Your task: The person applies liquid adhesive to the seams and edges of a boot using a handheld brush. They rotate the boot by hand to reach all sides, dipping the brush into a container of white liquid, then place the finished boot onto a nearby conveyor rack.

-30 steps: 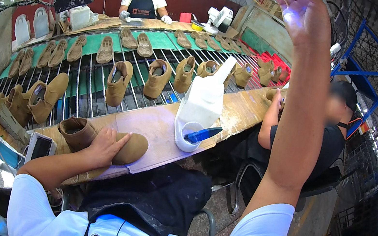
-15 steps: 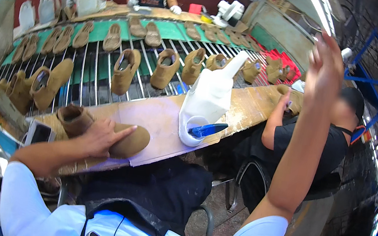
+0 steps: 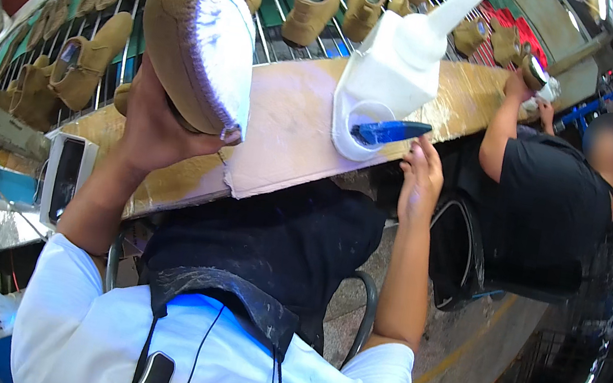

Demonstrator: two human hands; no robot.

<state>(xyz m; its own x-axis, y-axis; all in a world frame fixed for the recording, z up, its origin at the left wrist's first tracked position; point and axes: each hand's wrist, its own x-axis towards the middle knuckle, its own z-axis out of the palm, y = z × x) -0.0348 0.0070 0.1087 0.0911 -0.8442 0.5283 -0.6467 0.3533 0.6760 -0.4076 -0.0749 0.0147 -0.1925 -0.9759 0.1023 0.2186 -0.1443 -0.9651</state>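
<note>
My left hand (image 3: 146, 124) grips a tan suede boot (image 3: 168, 28) from below and holds it up over the work board. The boot is tilted so its white underside (image 3: 220, 52), edged with stitching, faces right. My right hand (image 3: 422, 185) is beside a blue-handled tool (image 3: 390, 133), fingers loosely extended near its tip. Whether they touch it, I cannot tell. That tool leans in a round white cup (image 3: 361, 144) joined to a white plastic bottle (image 3: 394, 74) with a long spout.
Cardboard (image 3: 285, 125) covers the work board. Beyond it, a metal-bar rack (image 3: 274, 36) carries several tan boots and soles. A co-worker (image 3: 551, 196) sits at the right, handling another boot. A grey-white box (image 3: 69, 180) stands left of my left forearm.
The boot has come up off the board and turned, bringing its white underside into sight. My right hand has dropped from high up to the blue handle. The view has tipped lower.
</note>
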